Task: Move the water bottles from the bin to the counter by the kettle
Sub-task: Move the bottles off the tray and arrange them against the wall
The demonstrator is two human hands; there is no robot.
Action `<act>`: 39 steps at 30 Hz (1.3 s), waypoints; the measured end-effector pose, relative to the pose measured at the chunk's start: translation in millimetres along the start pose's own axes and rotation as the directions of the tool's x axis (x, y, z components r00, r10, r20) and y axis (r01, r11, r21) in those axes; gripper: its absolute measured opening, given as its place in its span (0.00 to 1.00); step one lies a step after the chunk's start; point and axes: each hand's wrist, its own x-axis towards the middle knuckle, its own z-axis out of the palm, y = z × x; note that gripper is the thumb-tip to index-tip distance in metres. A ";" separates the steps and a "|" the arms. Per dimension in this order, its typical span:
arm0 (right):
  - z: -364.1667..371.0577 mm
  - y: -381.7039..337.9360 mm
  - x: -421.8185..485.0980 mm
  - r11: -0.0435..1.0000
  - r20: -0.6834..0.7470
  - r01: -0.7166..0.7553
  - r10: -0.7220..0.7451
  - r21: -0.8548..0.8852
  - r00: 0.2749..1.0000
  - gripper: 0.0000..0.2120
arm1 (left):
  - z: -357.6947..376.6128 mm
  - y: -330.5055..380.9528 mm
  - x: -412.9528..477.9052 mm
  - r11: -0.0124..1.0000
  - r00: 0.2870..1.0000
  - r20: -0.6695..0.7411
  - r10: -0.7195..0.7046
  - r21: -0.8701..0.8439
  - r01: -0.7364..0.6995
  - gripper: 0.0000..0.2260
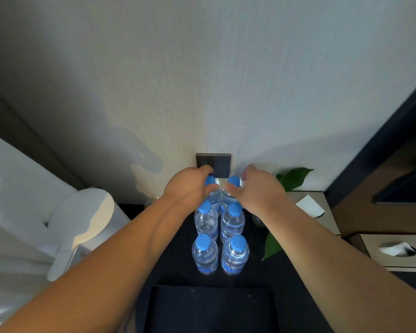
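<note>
Six bottles stand on dark counter (178,275) in two rows, kettle (82,219) to left, no bin in view. Left hand (190,188) wraps fingers round back left bottle (210,188). Right hand (257,188) wraps fingers round back right bottle (231,188). Risk: bottles packed tight, arms reach over front ones; bump could tip middle pair (205,219) like dominoes; plant (293,179) close by right hand

The dark, matte black table (173,265) carries six clear plastic water bottles with blue caps (220,236) standing upright in two rows of three. A white electric kettle (82,224) sits at left, a beige tissue box (394,251) at right.
</note>
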 end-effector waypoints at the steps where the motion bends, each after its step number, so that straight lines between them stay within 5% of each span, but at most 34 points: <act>1: -1.4 2.7 -7.7 1.000 0.013 0.013 -0.013 0.021 1.000 0.30 | -1.5 -0.2 -9.7 0.999 0.999 -0.047 -0.009 -0.041 0.007 0.22; 5: 4.9 19.4 -36.2 0.976 0.248 0.206 -0.216 0.067 0.945 0.25 | 12.5 -7.5 -54.4 0.987 0.998 -0.054 0.013 -0.157 -0.022 0.16; 12: 17.4 33.3 -47.4 0.946 0.245 0.234 -0.288 0.225 0.926 0.08 | 30.6 -19.6 -77.0 0.954 0.996 -0.026 0.083 -0.285 -0.087 0.07; 24: 13.6 33.4 -50.4 0.962 0.264 0.223 -0.259 0.157 0.929 0.16 | 39.0 -22.6 -80.0 0.952 0.994 -0.052 0.101 -0.285 -0.111 0.12; 28: 3.1 34.1 -43.8 0.967 0.328 0.163 -0.221 0.194 0.918 0.29 | 35.1 -23.5 -79.5 0.955 0.998 -0.040 0.057 -0.288 -0.066 0.16; 31: -9.5 27.9 -28.9 0.976 0.227 0.116 -0.157 0.185 0.961 0.27 | 22.5 -20.9 -69.1 0.960 0.998 -0.052 -0.023 -0.279 0.008 0.22; 34: -14.6 18.0 -11.0 0.981 0.084 0.109 -0.124 0.162 0.989 0.16 | 11.9 -22.9 -43.7 0.970 0.980 -0.169 -0.103 -0.233 0.062 0.11; 39: -8.3 2.0 10.5 0.978 0.093 0.201 -0.196 -0.047 0.976 0.17 | 10.2 -19.5 -13.1 0.996 0.996 -0.086 -0.032 -0.087 0.024 0.18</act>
